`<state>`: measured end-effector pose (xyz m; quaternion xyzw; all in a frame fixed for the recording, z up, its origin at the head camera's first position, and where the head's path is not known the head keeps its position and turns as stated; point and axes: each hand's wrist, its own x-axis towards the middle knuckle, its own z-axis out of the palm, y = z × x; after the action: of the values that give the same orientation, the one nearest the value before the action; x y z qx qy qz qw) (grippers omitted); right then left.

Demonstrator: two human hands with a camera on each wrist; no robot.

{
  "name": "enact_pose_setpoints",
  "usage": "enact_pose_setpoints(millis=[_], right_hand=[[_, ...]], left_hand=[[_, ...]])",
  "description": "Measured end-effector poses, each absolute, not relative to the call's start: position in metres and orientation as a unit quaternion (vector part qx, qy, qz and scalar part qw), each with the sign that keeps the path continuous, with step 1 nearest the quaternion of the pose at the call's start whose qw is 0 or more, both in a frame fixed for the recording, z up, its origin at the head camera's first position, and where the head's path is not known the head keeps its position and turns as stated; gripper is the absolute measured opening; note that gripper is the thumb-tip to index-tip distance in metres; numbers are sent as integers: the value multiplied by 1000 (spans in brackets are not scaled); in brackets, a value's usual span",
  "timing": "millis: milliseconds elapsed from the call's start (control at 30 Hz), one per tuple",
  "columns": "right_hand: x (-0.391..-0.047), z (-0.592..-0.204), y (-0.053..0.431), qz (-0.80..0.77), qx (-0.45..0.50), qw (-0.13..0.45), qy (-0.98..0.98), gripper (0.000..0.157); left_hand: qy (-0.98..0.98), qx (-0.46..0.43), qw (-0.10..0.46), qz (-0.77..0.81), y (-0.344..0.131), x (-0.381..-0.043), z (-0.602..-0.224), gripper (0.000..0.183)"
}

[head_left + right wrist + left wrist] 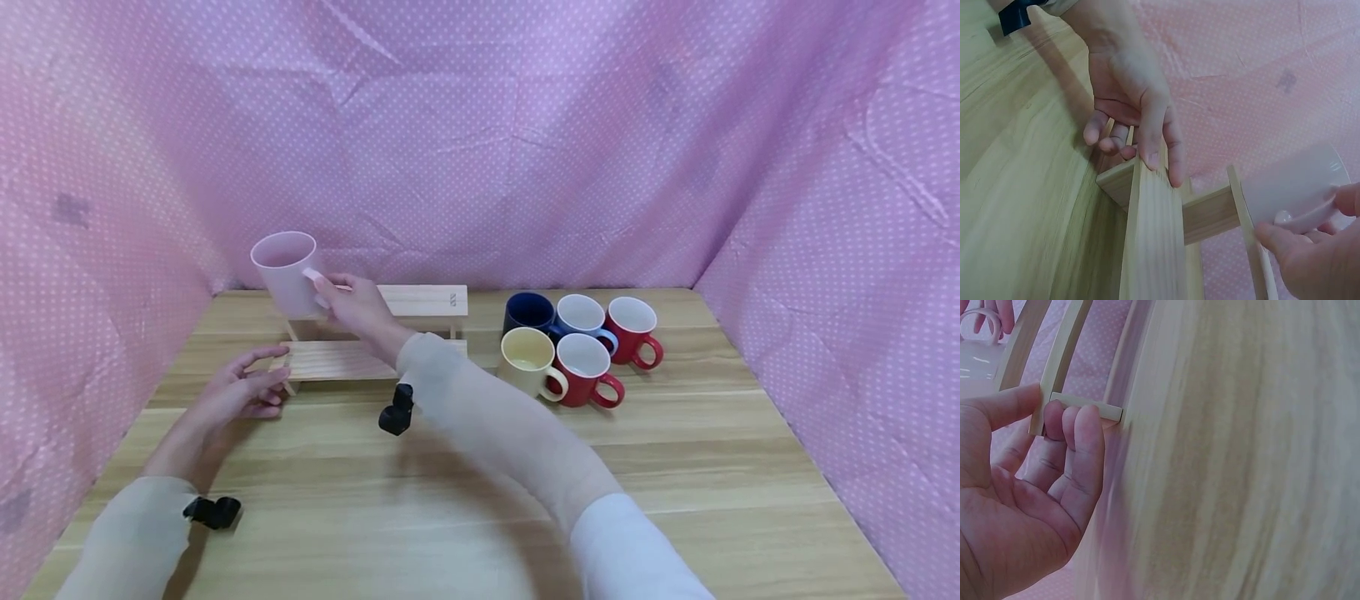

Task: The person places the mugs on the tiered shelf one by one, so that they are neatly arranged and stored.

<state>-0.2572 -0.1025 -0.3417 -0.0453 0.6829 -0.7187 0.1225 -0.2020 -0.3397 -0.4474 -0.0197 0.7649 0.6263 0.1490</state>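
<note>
A pale pink mug (pixel 283 279) is tilted slightly at the left end of the upper step of a two-step wooden rack (pixel 345 360). My right hand (pixel 365 310) grips it by the handle, and in the right wrist view the mug (pixel 1297 184) overlaps the upper board's edge. With thumb and fingers, my left hand (pixel 238 387) pinches the left end of the rack's lower board. The left wrist view shows that hand (pixel 1035 487) with its fingertips under the board, by the rack's leg.
Right of the rack stand several mugs: a dark blue one (pixel 528 310), a light blue one (pixel 581 312), a cream one (pixel 525 358) and two red ones, at the front (pixel 581 367) and back (pixel 630 325). A pink dotted cloth (pixel 480 167) surrounds the wooden table (pixel 675 483).
</note>
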Motion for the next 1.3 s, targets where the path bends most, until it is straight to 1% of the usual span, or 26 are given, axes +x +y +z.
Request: enact_pose_setpoints(millis=[267, 433, 567, 667, 867, 1033, 1167, 1300], right_hand=[[-259, -331, -78, -705, -64, 150, 690, 33], [-258, -322, -52, -679, -102, 194, 701, 34], [-257, -313, -30, -664, -134, 233, 697, 38], [-255, -306, -10, -657, -149, 251, 695, 40], [-249, -296, 38, -632, -174, 259, 710, 42], [-241, -298, 86, -626, -182, 249, 716, 44], [-231, -304, 126, -616, -176, 245, 727, 46], [-218, -313, 164, -599, -169, 253, 741, 49]], left_hand=[[770, -15, 150, 620, -339, -203, -445, 46], [769, -16, 150, 621, -341, -204, -448, 46], [762, -19, 153, 629, -343, -204, -449, 42], [754, -22, 155, 638, -343, -205, -449, 40], [759, -19, 153, 632, -340, -206, -447, 46], [762, -18, 150, 629, -338, -207, -445, 51], [752, -23, 150, 641, -339, -206, -444, 48], [748, -22, 147, 647, -339, -205, -446, 46]])
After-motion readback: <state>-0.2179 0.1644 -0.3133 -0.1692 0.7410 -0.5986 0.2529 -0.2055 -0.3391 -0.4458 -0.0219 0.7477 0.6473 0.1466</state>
